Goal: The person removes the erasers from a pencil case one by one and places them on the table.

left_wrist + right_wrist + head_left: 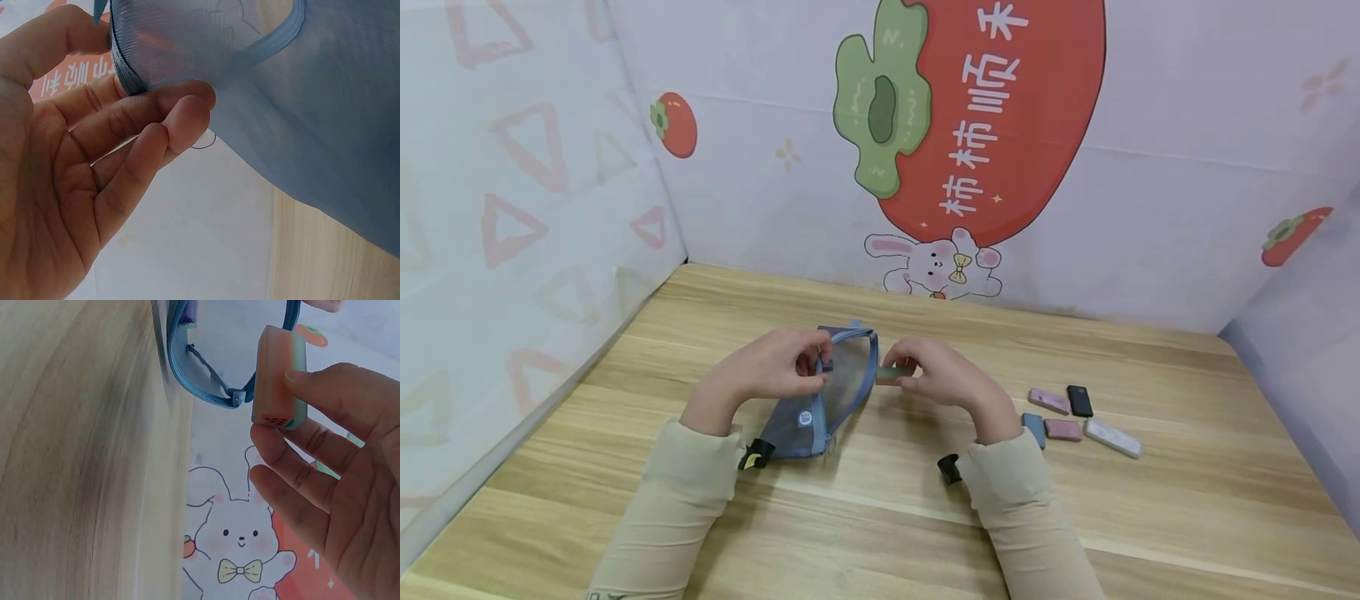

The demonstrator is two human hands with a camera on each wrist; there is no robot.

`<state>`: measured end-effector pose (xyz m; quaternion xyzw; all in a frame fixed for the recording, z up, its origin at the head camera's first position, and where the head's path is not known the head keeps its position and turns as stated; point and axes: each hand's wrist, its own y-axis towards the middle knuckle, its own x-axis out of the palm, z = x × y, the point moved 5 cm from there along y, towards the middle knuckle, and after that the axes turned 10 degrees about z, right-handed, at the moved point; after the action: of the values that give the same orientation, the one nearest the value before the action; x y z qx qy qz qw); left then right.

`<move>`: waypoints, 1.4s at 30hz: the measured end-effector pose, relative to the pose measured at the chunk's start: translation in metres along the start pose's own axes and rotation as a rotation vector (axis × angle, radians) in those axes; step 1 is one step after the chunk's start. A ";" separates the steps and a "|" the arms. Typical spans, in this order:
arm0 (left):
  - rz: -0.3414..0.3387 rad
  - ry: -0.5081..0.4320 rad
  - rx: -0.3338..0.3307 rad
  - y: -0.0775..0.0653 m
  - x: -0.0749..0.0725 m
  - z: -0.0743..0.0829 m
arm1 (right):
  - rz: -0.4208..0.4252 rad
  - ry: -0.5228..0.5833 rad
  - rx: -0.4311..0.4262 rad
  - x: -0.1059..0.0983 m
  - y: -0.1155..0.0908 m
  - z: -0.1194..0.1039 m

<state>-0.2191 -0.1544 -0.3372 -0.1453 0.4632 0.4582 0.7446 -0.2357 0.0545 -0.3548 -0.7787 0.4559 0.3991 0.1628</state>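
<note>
A blue-grey mesh zip pouch (796, 421) stands tilted on the table with its mouth spread wide. My left hand (778, 362) pinches the zip edge of that mouth, and the sheer mesh (300, 125) hangs from the fingers in the left wrist view. In my right hand (940, 375) a small orange-and-green block (273, 378) is pinched between thumb and fingers, close beside the pouch's opening. Something small and purple (190, 312) shows inside the pouch in the right wrist view; its kind is not clear.
To the right on the wooden table (880, 533) lie several small blocks: a purple one (1049, 401), a black one (1079, 401), a blue one (1033, 430), a pink one (1063, 430) and a longer whitish one (1112, 437). Printed cloth walls (760, 200) border the back and sides.
</note>
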 end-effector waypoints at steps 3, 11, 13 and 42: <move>0.004 0.002 -0.002 0.000 -0.001 0.000 | 0.004 0.001 0.008 -0.003 0.000 0.001; 0.008 0.001 -0.004 -0.002 -0.003 0.001 | 0.017 -0.016 -0.004 -0.009 -0.002 0.006; 0.007 0.002 -0.004 -0.002 -0.003 0.001 | 0.018 -0.026 -0.001 -0.011 -0.002 0.007; 0.004 0.001 -0.028 -0.003 -0.004 -0.003 | 0.075 -0.004 0.007 -0.032 -0.013 0.022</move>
<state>-0.2188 -0.1598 -0.3359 -0.1553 0.4574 0.4661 0.7412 -0.2442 0.0937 -0.3455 -0.7597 0.4856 0.4050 0.1516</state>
